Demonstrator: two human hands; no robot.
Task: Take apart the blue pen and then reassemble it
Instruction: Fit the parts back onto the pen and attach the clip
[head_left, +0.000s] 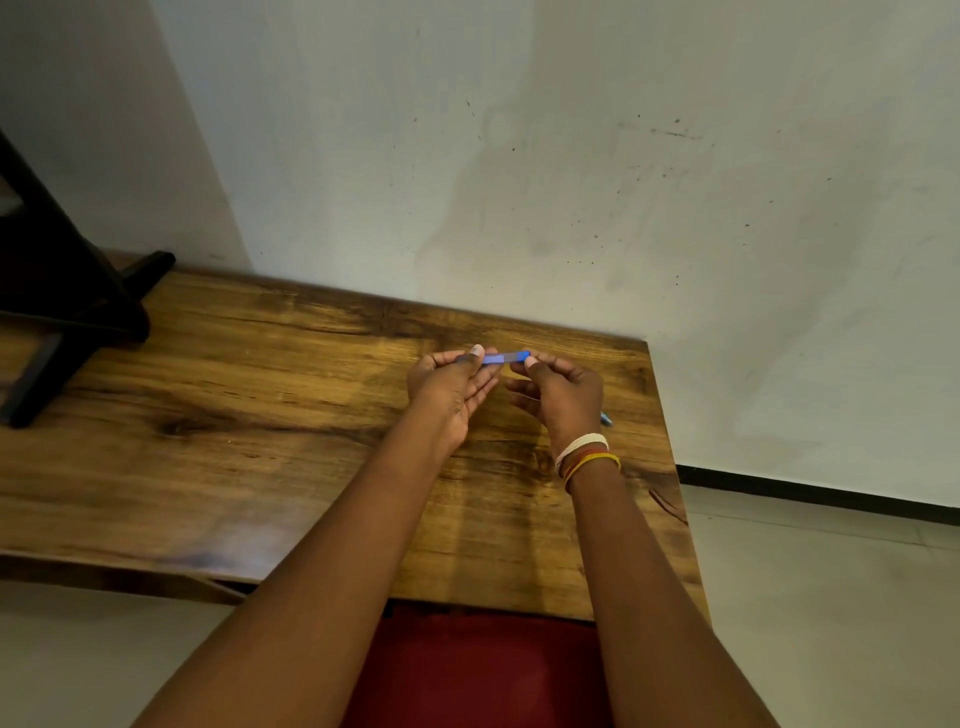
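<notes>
Left hand (451, 382) and right hand (558, 387) each pinch one end of the blue pen (500, 358) above the table (260, 415); best pulled straight apart, level, grips firm

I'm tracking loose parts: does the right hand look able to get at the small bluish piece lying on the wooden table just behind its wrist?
Probably not right away: the right hand is pinching one end of the blue pen. The small bluish piece lies close beside that wrist with nothing covering it, so releasing the pen should free the way.
</notes>
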